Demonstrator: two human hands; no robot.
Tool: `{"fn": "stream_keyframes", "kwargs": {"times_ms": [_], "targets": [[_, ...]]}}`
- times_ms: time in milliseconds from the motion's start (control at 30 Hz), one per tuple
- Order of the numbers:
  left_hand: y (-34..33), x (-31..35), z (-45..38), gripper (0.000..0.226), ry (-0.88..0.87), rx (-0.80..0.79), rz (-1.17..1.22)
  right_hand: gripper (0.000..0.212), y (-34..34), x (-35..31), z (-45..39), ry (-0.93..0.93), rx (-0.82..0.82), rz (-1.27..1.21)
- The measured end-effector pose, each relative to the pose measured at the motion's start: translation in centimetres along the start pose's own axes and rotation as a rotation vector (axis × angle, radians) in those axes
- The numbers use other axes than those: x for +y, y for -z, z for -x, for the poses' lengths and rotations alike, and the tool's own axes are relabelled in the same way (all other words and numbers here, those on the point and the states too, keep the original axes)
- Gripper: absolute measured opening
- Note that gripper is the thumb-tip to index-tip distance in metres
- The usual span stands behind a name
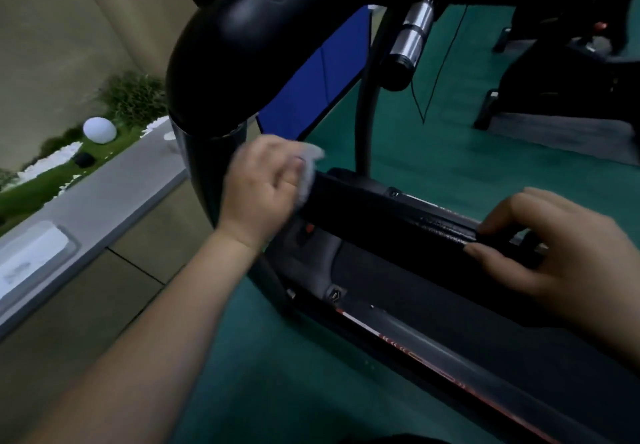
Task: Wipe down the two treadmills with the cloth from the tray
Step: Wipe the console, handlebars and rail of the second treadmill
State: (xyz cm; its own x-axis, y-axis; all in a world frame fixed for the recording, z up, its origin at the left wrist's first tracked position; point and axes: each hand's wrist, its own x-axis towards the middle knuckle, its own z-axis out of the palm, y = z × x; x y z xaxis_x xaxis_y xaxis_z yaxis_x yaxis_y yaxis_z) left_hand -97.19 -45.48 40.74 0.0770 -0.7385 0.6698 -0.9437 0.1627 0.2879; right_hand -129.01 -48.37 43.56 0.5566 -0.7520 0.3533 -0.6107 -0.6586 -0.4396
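Note:
A black treadmill fills the head view, with its curved upright (pixel 221 62) rising at centre left and its belt deck (pixel 450 332) running to the lower right. My left hand (pixel 263 190) is closed around a pale grey cloth (pixel 310 170) and presses it against the near end of a black padded handrail (pixel 398 222). My right hand (pixel 550 256) grips the same handrail farther to the right, fingers curled over its top. A second dark machine (pixel 568 73) stands at the upper right.
The floor is green matting (pixel 450 152). A grey ledge (pixel 104 197) runs along the left, with plants and a white globe lamp (pixel 99 130) behind it. A chrome-banded hand grip (pixel 410 38) and a thin black cable (pixel 436 73) hang beneath the console.

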Motion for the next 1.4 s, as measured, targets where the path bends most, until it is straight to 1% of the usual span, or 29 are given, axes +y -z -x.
{"fn": "stream_keyframes", "kwargs": {"times_ms": [67, 133, 233, 300, 367, 400, 433, 500, 567, 600, 667, 733, 800, 867, 967, 1000, 1067, 1133, 1200, 1267, 1333, 1400], "targets": [[0.1, -1.3, -0.1, 0.033, 0.099, 0.081, 0.01, 0.028, 0.0, 0.0, 0.1, -0.01, -0.003, -0.007], [-0.9, 0.6, 0.6, 0.034, 0.117, 0.116, 0.02, 0.027, 0.1, 0.0, 0.1, -0.009, 0.0, -0.034], [-3.4, 7.1, 2.7, 0.03, -0.027, 0.101, 0.133, 0.026, 0.0, 0.0, 0.0, -0.009, 0.003, -0.052], [-4.3, 10.1, 3.8, 0.03, -0.115, 0.082, 0.199, 0.025, 0.0, 0.0, 0.0, -0.013, -0.003, -0.055], [-4.5, 9.7, 3.7, 0.033, -0.223, 0.076, 0.191, 0.026, 0.1, 0.0, 0.0, -0.015, -0.001, -0.063], [-4.4, 8.5, 3.5, 0.033, -0.257, 0.083, 0.172, 0.027, 0.1, -0.1, 0.0, -0.018, 0.0, -0.069], [-4.3, 7.0, 3.4, 0.033, -0.253, 0.109, 0.149, 0.027, 0.1, -0.2, -0.1, -0.021, -0.002, -0.07], [-3.9, 3.5, 3.3, 0.033, -0.131, 0.212, 0.083, 0.027, 0.1, -0.5, -0.1, -0.025, -0.008, -0.06], [-3.7, 0.9, 3.6, 0.038, 0.058, 0.346, 0.058, 0.029, 0.2, -0.6, -0.1, -0.038, -0.01, -0.068], [-4.0, 0.5, 3.9, 0.04, 0.155, 0.414, 0.09, 0.029, 0.2, -0.7, -0.1, -0.042, -0.009, -0.072], [-5.4, 2.2, 4.3, 0.036, 0.321, 0.546, 0.213, 0.028, 0.2, -0.8, 0.0, -0.043, -0.007, -0.071], [-7.6, 6.3, 5.1, 0.032, 0.429, 0.653, 0.332, 0.028, 0.2, -0.7, 0.0, -0.049, -0.001, -0.073], [-9.3, 11.3, 6.3, 0.034, 0.479, 0.682, 0.421, 0.028, 0.1, -0.8, 0.1, -0.059, 0.001, -0.083], [-10.0, 14.0, 7.0, 0.039, 0.513, 0.682, 0.477, 0.026, 0.2, -0.9, 0.1, -0.061, 0.0, -0.087], [-9.8, 12.1, 5.9, 0.043, 0.552, 0.719, 0.463, 0.017, 0.3, -1.0, 0.2, -0.077, 0.001, -0.1], [-9.4, 10.7, 5.1, 0.042, 0.6, 0.748, 0.465, 0.013, 0.3, -0.9, 0.1, -0.073, 0.0, -0.106], [-8.3, 8.2, 3.3, 0.044, 0.772, 0.829, 0.522, 0.011, 0.4, -0.8, 0.1, -0.046, -0.016, -0.116], [-8.3, 7.7, 2.6, 0.049, 0.91, 0.897, 0.589, 0.012, 0.4, -0.6, 0.0, -0.029, -0.041, -0.137], [-9.7, 10.5, 3.6, 0.05, 0.94, 0.911, 0.624, 0.012, 0.3, -0.3, 0.0, -0.026, -0.043, -0.161], [-11.4, 16.1, 5.5, 0.049, 0.954, 0.848, 0.68, 0.011, 0.2, 0.0, -0.1, -0.019, -0.034, -0.167], [-12.3, 20.3, 6.9, 0.05, 0.909, 0.817, 0.702, 0.011, 0.2, 0.1, -0.1, -0.015, -0.041, -0.179], [-12.2, 19.5, 6.1, 0.051, 0.858, 0.841, 0.689, 0.01, 0.3, 0.2, -0.1, -0.016, -0.052, -0.19]]}}
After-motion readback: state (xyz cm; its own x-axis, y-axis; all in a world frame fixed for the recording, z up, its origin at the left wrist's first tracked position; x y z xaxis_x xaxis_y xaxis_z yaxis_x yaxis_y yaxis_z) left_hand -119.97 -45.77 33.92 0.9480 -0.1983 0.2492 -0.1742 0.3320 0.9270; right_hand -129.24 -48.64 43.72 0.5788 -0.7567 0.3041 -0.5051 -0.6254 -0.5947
